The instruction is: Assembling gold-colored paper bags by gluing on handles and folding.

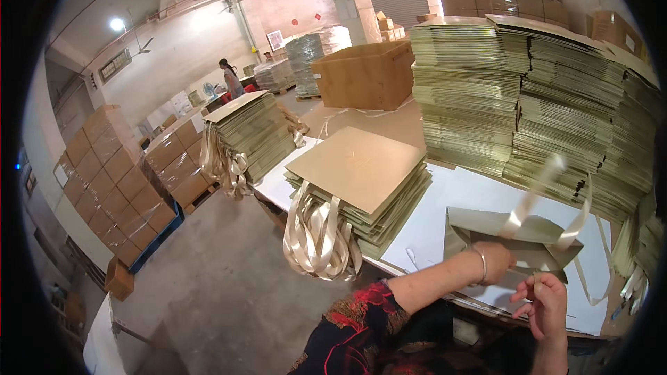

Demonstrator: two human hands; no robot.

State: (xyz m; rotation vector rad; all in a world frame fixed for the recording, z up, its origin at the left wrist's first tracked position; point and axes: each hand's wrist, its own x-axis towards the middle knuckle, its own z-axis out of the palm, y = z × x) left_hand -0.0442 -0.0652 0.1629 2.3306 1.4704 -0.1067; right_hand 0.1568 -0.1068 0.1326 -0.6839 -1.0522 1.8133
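An olive-green paper gift bag [479, 221] lies on the white table sheet in front of me with its mouth spread. Cream ribbon handles [526, 210] stand up from it, one blurred by motion. My left hand [496, 262], with a bangle at the wrist, is at the bag's near side over its opening; its fingers are mostly hidden. Just right of it, my right hand [543, 300] has thumb and forefinger pinched together by the bag's near edge, other fingers curled. What sits in that pinch is too small to make out.
Left of the bag is a stack of flat bags [361, 163] with ribbons [316, 239] hanging over the table edge. Tall stacks of flat bags [472, 90] rise behind. Beyond are a large carton [365, 76], another bag stack [253, 132], palletised boxes [114, 187] and a person [231, 80].
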